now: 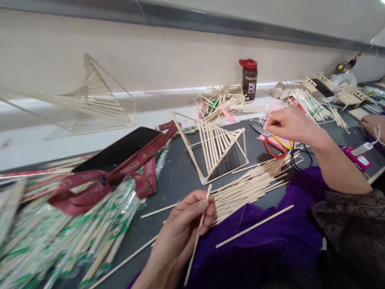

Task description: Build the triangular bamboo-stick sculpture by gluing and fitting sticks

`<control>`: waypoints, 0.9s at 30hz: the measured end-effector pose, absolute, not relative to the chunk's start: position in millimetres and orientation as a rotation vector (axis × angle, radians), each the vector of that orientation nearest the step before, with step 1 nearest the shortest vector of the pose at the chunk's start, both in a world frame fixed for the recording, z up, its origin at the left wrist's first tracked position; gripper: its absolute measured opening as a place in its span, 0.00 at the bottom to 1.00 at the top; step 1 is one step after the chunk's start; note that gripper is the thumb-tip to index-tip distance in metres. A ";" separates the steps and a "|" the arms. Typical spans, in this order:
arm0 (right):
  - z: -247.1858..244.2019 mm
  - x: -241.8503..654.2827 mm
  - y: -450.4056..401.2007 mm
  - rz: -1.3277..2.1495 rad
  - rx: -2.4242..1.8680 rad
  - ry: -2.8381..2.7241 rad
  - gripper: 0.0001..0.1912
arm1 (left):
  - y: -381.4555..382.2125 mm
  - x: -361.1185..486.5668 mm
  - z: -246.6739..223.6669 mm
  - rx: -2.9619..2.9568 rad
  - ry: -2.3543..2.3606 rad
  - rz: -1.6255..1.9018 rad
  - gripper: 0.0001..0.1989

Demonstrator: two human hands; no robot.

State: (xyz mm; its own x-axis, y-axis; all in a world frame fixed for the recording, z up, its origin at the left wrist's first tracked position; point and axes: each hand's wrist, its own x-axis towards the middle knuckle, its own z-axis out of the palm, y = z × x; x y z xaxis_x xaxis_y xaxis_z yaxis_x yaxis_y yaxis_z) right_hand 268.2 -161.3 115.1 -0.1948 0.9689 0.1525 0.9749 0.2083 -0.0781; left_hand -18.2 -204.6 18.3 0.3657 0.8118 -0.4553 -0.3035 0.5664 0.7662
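Observation:
My left hand (192, 216) pinches a thin wooden chopstick (197, 241) between thumb and fingers, its upper tip poking out above them. My right hand (285, 122) is raised over the scissors (272, 140), which have red and yellow handles. Its fingers are curled closed, and whatever may be in them is hidden. Beyond my left hand stands a frame of glued sticks (215, 150) with a fan of slats. Loose chopsticks (249, 186) lie in a bundle beside it. One more stick (254, 226) rests on the purple cloth (270, 241) over my lap.
Plastic-wrapped chopsticks (99, 237), a red lanyard (81, 188) and a black phone (120, 148) fill the left. A larger stick model (93, 100) stands behind. Further back are a stick pile (222, 100) and a bottle (249, 80). Another person's hand (373, 124) and a magenta device (357, 157) are at right.

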 end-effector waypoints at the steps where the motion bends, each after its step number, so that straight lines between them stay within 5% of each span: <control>1: 104.5 277.8 -158.4 -0.082 -2.123 -2.315 0.14 | -204.6 -17.8 18.1 0.626 0.938 0.788 0.10; 5: 60.8 295.5 -152.3 0.002 -2.581 -2.259 0.17 | -203.7 -16.4 18.6 0.623 0.944 0.787 0.10; 16: 32.1 314.5 -144.5 0.230 -2.505 -1.904 0.31 | -204.2 -15.8 20.1 0.633 0.942 0.818 0.10; 22: 45.6 334.5 -142.9 0.505 -2.202 -1.651 0.27 | -203.0 -14.0 20.0 0.612 0.968 0.817 0.13; 27: 54.6 326.9 -142.1 0.996 -1.511 -1.278 0.28 | -202.4 -14.6 18.2 0.619 0.962 0.801 0.13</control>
